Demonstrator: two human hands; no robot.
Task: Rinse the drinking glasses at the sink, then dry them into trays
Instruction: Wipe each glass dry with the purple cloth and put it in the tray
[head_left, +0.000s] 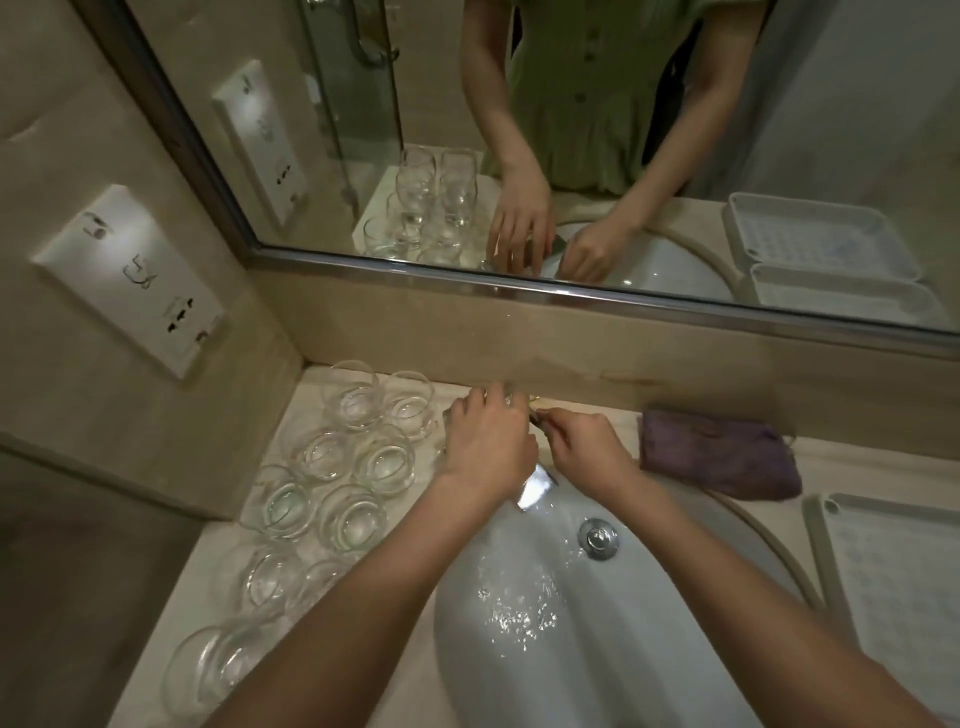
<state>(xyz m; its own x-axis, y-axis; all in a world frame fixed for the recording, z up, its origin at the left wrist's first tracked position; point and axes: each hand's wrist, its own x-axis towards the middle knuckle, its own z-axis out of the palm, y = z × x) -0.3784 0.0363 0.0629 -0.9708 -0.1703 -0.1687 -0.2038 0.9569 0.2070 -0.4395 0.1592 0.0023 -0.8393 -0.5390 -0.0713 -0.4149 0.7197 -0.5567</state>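
Note:
Several clear drinking glasses (332, 514) stand upright in rows on the counter left of the white sink (483, 680). My left hand (488, 441) reaches to the back of the counter, its fingers curled over a glass (506, 396) by the wall; most of that glass is hidden. My right hand (587, 452) is just beside it behind the basin and pinches the faucet handle (537, 413). Below my hands the chrome spout (535, 488) pours water into the basin. A white slotted tray (893, 597) lies on the counter at the right.
A folded purple cloth (722, 460) lies behind the sink on the right. A socket panel (130, 280) is on the left wall. The mirror (675, 130) above the ledge reflects two trays, the glasses and both hands. The drain plug (598, 538) sits in the basin.

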